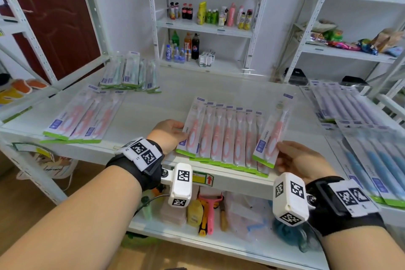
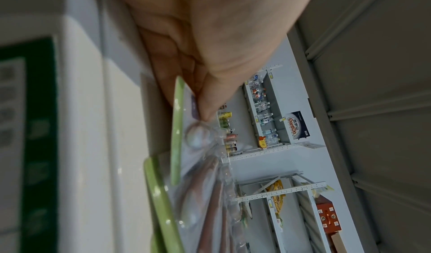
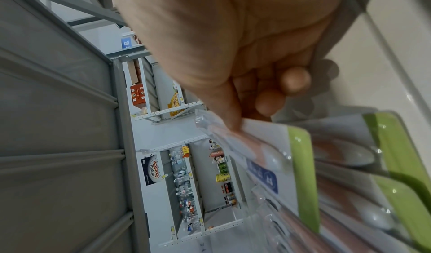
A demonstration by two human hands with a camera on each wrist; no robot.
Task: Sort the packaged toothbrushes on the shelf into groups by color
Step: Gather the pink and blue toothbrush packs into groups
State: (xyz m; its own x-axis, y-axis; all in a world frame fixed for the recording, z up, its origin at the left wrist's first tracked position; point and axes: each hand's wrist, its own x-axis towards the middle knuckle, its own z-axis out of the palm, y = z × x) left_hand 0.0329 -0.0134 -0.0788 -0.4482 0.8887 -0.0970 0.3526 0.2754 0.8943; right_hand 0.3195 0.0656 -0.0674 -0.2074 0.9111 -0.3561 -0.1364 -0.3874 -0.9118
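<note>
A fanned row of pink toothbrushes in clear blister packs with green bottom strips is lying on the white metal shelf, overlapping one another near its front edge. The row's left end is being held by the left hand: in the left wrist view the thumb is being pressed onto the card of the end pack while the other fingers are hidden behind it, so the grip is closed in a pinch on that pack. One pink toothbrush pack is being held tilted at the row's right end by the right hand; in the right wrist view the thumb is lying on top of this pack and curled fingertips are showing beneath, a pinching grip on its lower part.

Well to the left of the left hand, a smaller group of pink packs is lying spread on the shelf, and beyond it, farther from both hands, a pile of green toothbrush packs is resting. To the right of the right hand, pale purple packs and blue packs are laid out. A back rack with bottled drinks is standing far beyond the grips.
</note>
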